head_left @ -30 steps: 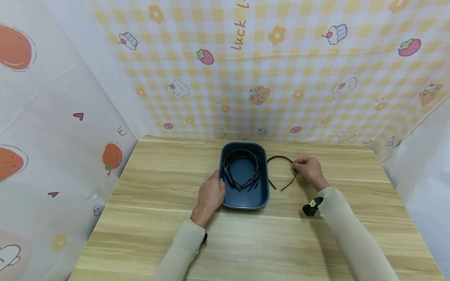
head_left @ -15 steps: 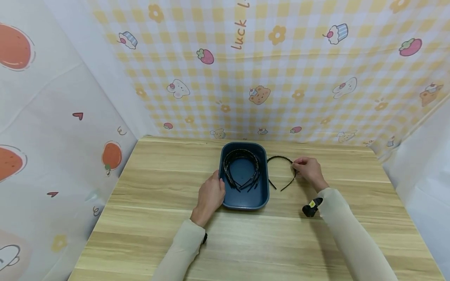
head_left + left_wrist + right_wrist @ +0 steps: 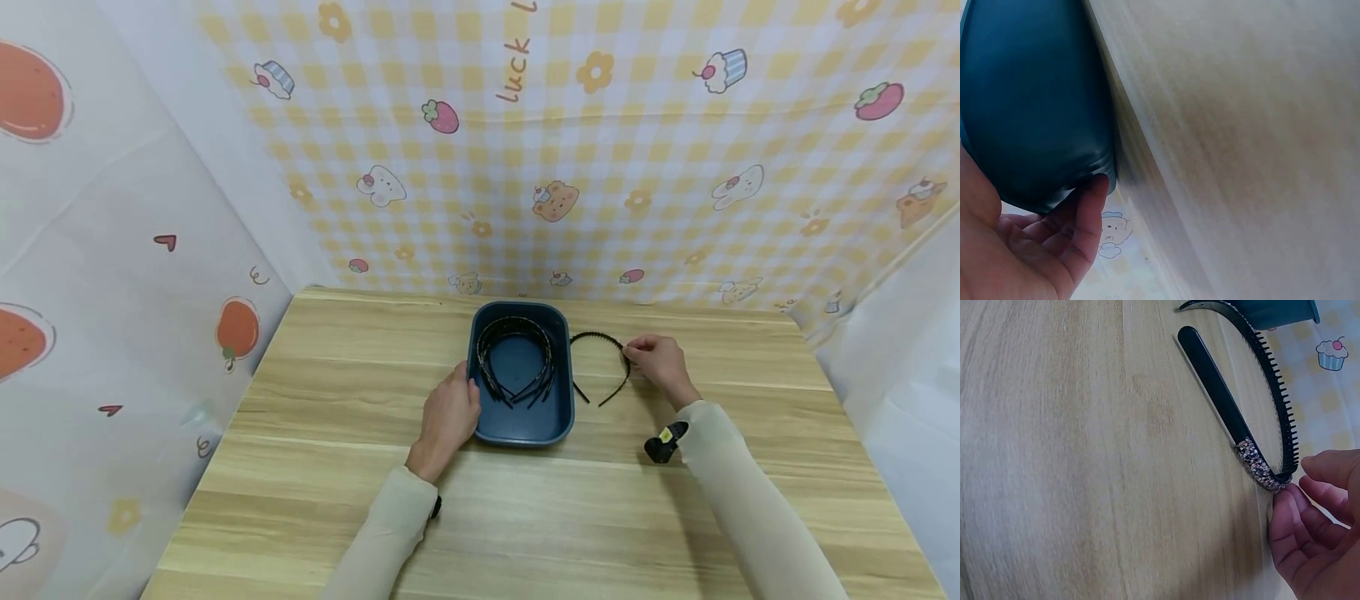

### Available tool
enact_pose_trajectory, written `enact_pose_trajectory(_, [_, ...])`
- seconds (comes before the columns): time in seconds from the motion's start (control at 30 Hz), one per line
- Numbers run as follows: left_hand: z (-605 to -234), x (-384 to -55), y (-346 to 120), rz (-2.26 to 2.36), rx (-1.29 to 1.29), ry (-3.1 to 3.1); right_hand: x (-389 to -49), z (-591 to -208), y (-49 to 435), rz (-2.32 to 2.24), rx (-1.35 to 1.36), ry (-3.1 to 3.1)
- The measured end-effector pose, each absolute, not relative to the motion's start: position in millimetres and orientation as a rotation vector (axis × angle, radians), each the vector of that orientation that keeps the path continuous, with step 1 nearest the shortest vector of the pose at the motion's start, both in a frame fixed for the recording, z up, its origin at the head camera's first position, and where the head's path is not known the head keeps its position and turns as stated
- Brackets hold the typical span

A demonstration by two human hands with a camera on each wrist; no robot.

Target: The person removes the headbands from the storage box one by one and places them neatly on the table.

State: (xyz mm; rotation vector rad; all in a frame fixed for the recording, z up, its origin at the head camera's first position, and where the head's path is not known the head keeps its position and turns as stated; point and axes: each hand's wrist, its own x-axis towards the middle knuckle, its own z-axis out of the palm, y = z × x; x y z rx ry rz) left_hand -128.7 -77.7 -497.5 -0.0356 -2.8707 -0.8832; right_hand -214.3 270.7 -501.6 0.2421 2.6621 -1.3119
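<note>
Just left of the table's middle is a dark blue plastic tray [image 3: 522,428] with several black headbands [image 3: 487,377] lying in it. My left hand [image 3: 447,412] grips the tray's left side, with curled fingers against its outer wall in the left wrist view. Right of the tray a toothed black headband [image 3: 1282,419] lies by its wall, ends pointing toward me. Glittery stones cover part of its outer face. My right hand [image 3: 658,364] pinches this headband at its right side between thumb and fingers.
The wood-grain table [image 3: 600,517] reaches back to a yellow checked cloth [image 3: 480,167] with cartoon prints. White printed sheets [image 3: 150,333] hang at the sides. A black wrist camera [image 3: 663,444] sits below my right hand.
Both hands, the tray and the headband have kept their places. Only the head view has tilted very slightly.
</note>
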Motion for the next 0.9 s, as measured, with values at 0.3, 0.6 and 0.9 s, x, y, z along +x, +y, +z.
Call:
enact_pose_trajectory(0.3, [-496.1,-129.0,-77.6,-0.879,-0.043,-2.868,-212.9,-493.9,266.1,-1.268,0.233,2.693])
enact_pose_trajectory(0.6, [-496.2,-129.6,-77.9,-0.874,-0.045,-2.871,-217.2,-482.8,249.8,-1.244,0.194,2.768])
enact_pose_trajectory(0.9, [-496.2,-129.0,-77.4,-0.884,-0.032,-2.891,-219.0,-466.8,224.0,-1.282,0.009,2.782])
